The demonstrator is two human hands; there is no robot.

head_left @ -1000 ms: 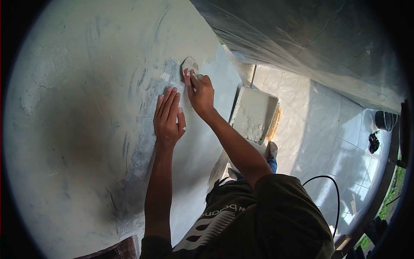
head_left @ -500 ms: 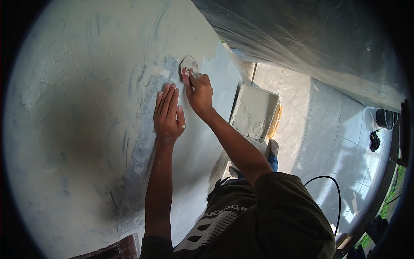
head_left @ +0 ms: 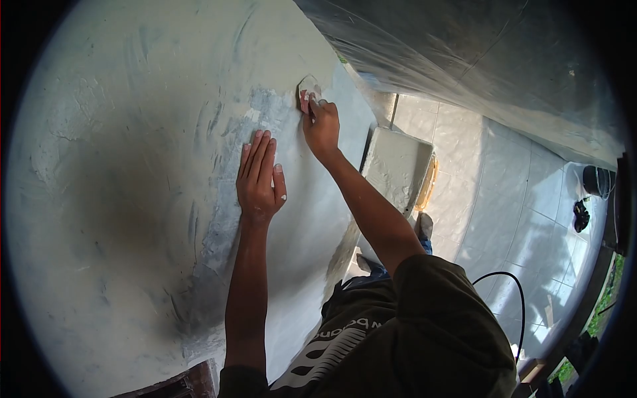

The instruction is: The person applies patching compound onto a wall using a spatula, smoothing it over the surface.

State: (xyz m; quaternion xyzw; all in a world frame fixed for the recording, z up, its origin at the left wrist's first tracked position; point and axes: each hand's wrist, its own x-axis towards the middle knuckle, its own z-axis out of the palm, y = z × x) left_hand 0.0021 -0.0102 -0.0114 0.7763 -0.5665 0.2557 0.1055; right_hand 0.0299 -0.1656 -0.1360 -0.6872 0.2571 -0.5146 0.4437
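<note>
1. head view: writing shows on the front of the dark shirt (head_left: 451, 325), pale letters seen upside down; "w balan" can be read, and folds hide the rest. beneath the letters sits a large pale striped emblem, partly cut by the creases.
2. the right hand (head_left: 322, 129) has its fingers curled closely around a small scraper (head_left: 307, 89), pinched near its reddish part; the pale, paste-smeared blade points up and away from the hand.
3. the scraper is on the upper part of the plastered wall (head_left: 133, 106), near its right edge, with the blade against the surface.
4. the left hand (head_left: 259, 176) lies flat on the wall, below and to the left of the scraper; its four fingers are straight and close together, the thumb held out to the side, with a white fleck on it.
5. just beyond the left fingertips is a bluish-grey patch (head_left: 265, 103) among paler plaster.
6. right of the wall, a tray (head_left: 428, 159) holds pale paste (head_left: 395, 166), partly behind the right forearm.
7. farther right, a dark bucket (head_left: 597, 180) stands on the tiled floor (head_left: 504, 179), near a black bundle (head_left: 581, 215) too small to make out.
</note>
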